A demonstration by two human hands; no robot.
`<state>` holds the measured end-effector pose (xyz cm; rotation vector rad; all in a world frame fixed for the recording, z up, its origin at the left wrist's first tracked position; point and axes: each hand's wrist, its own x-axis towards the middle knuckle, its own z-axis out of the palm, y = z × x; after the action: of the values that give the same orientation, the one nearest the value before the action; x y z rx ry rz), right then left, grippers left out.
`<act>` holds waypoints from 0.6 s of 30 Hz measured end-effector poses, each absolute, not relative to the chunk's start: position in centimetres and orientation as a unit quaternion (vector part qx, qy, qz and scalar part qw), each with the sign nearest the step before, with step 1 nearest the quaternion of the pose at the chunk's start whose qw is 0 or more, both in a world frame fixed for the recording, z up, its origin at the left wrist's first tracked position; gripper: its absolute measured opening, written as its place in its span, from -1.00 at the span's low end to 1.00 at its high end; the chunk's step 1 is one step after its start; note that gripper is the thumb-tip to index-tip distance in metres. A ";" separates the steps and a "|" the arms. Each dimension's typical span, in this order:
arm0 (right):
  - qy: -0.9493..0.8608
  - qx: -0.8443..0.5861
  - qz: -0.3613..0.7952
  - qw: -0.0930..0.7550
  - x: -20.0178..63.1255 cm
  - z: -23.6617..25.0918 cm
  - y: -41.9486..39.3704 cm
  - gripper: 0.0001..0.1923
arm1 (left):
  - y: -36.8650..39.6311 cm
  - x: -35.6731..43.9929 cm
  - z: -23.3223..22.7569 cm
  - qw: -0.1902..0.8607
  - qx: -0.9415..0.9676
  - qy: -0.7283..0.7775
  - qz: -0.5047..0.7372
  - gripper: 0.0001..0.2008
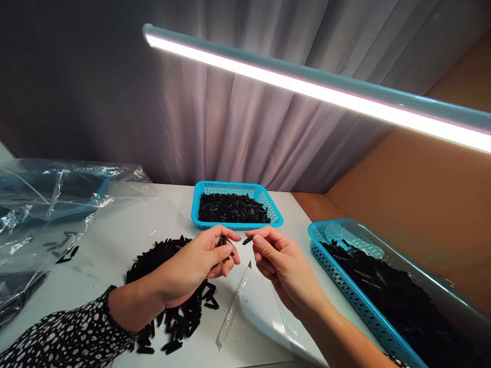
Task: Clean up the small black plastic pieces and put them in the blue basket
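Between the thumb and fingers of my right hand (282,260) is a small slim black piece (247,240), its tip pointing left. My left hand (215,253) is curled around at least one more black piece (222,240), and its fingers partly hide what is inside. Both hands are held close together above the white table. Under my left forearm spreads a pile of loose black pieces (159,260), partly covered by the arm. A thin pointed tool wrapped in clear plastic (233,309) lies on the table below and between the hands.
A blue basket (196,204) of black pieces stands at the table's back. Another blue basket (339,271), heaped with black pieces and partly under clear plastic, is on the right. Clear plastic bags (57,199) lie left. A bright tube lamp (307,87) hangs overhead, before a curtain (238,133).
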<state>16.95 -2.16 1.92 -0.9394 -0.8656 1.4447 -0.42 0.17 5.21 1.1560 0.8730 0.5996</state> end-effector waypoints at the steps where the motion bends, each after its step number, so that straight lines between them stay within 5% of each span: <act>1: -0.370 -0.399 0.617 0.569 16.9 2.0 -2.2 -0.65 | 0.2 -0.4 5.2 0.707 0.523 0.389 0.274 -0.85; 10: -0.370 -0.399 0.655 0.525 16.2 2.1 -2.6 -0.70 | 0.1 -0.2 5.0 0.705 0.510 0.389 0.303 -0.95; 18: -0.572 -0.469 0.438 0.511 15.7 1.6 -3.5 -0.81 | 0.2 0.0 4.4 0.700 0.523 0.377 0.308 -0.75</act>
<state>15.66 -3.46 1.62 -1.1276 -1.3766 1.0552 0.02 0.16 4.40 1.1654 0.8394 0.6868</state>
